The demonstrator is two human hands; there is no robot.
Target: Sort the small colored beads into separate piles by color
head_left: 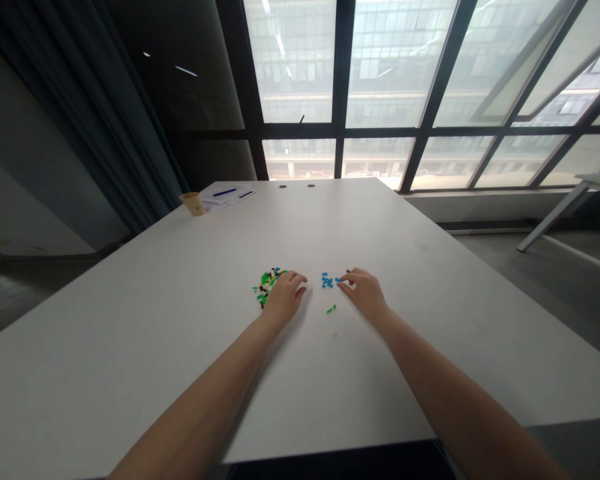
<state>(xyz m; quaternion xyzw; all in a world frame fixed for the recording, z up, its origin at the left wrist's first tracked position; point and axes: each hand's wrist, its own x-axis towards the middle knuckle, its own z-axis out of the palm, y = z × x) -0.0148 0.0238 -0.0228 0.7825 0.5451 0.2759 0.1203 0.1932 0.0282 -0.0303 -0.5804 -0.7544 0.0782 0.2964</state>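
A pile of small green, blue and dark pieces (267, 281) lies on the white table (180, 320). My left hand (285, 295) rests on the table at the pile's right edge, fingers curled loosely, and whether they hold a piece is hidden. A small group of blue pieces (327, 281) lies between my hands. My right hand (364, 291) sits just right of them, its fingertips pinched at a blue piece at the group's edge. One single green piece (331, 309) lies alone nearer to me, between both wrists.
A tan paper cup (193, 203) stands at the table's far left corner beside papers and a blue pen (229, 194). Two round cable holes (297, 185) mark the far edge. Large windows rise behind. Another white table (595, 183) stands at the right.
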